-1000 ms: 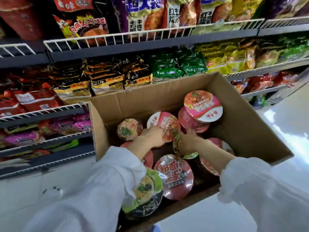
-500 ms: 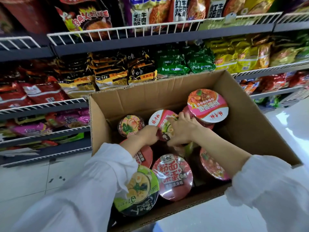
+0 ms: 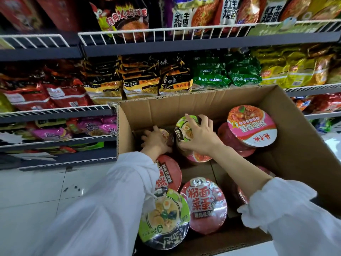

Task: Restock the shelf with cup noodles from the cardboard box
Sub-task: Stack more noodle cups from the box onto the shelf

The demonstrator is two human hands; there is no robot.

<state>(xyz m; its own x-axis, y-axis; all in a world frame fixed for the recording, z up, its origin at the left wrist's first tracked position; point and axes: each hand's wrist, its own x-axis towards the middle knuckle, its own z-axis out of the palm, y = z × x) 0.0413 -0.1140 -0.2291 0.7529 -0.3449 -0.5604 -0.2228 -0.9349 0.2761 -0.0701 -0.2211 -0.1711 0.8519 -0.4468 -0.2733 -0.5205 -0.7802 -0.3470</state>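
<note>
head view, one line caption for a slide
Right hand grips a green-lidded cup and left hand reaches another inside the cardboard box.

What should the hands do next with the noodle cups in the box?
Probably lift the green-lidded cup straight up out of the cardboard box. The right hand already grips it from above, so it seems ready to go to a shelf. The left hand is on another cup low in the box, mostly hidden.

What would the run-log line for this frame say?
stage: picking | right hand: grips green-lidded noodle cup | left hand: on cup deep in cardboard box | shelved: none visible
</note>
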